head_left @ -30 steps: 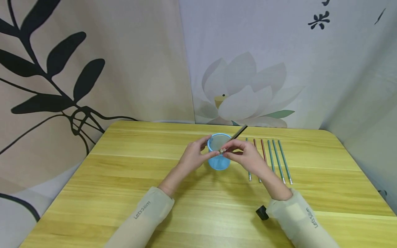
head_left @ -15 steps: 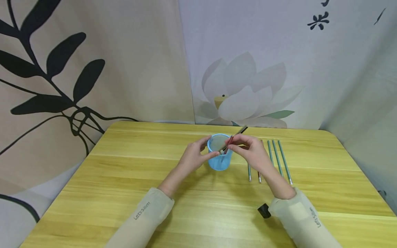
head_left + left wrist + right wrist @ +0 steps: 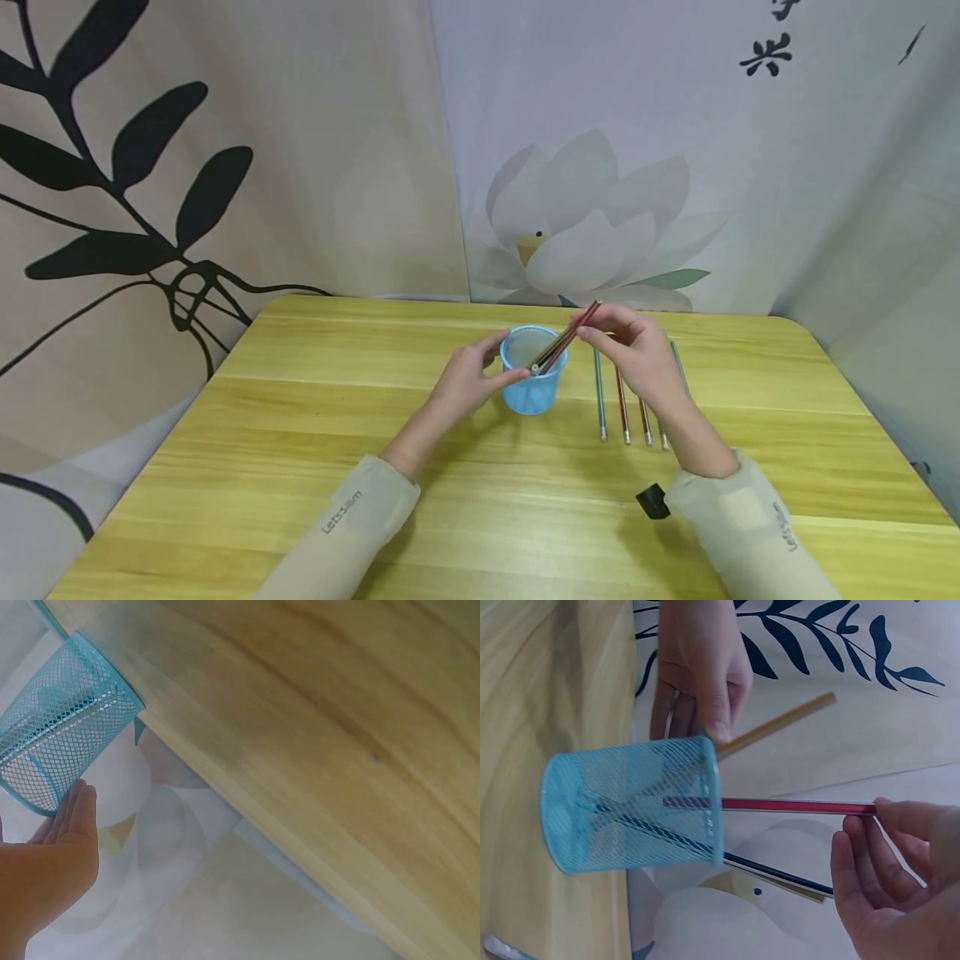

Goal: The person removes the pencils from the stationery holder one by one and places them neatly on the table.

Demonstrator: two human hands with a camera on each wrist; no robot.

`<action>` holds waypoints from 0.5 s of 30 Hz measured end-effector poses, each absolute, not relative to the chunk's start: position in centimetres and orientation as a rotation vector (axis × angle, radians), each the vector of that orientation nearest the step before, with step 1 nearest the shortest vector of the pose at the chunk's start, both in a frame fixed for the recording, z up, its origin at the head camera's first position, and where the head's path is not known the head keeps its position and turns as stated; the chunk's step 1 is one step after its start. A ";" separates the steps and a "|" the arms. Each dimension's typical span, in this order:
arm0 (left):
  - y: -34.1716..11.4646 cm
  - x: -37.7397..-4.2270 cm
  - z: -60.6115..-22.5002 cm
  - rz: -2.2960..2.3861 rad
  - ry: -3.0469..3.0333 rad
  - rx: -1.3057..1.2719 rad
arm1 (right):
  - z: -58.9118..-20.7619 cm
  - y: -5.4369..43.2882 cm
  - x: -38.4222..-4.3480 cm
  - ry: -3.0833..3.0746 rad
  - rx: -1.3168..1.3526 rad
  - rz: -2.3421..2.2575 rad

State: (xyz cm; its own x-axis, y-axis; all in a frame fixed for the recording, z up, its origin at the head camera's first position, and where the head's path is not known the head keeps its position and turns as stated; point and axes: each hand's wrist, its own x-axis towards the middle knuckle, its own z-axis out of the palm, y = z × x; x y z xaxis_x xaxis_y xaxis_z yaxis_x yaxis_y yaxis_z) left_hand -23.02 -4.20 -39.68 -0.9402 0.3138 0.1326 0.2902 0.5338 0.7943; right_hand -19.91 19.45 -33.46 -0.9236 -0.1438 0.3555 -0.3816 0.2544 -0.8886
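A light blue mesh pen holder stands upright on the table, my left hand gripping its rim with the thumb in front and fingers behind. My right hand pinches a red pencil near its upper end, thumb against fingertips. The pencil's lower end shows through the mesh, inside the holder. Also leaning out of the holder are a black pencil, a tan one close beside it, and a yellowish one. In the left wrist view, the left fingers lie at the holder's rim.
To the holder's right several pencils lie side by side on the wooden table, including a teal one and a red one; my right hand and forearm partly cover the row. A small black block sits against the right sleeve. Printed curtains hang behind.
My right hand has moved right, away from the holder's rim, with the red pencil; more of the pencil shows above the rim than half a second ago. My left hand stays on the holder.
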 end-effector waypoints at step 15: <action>-4.2 -23.1 -39.7 1.402 2.731 0.522 | -31.1 21.7 -19.8 -1.986 0.485 1.901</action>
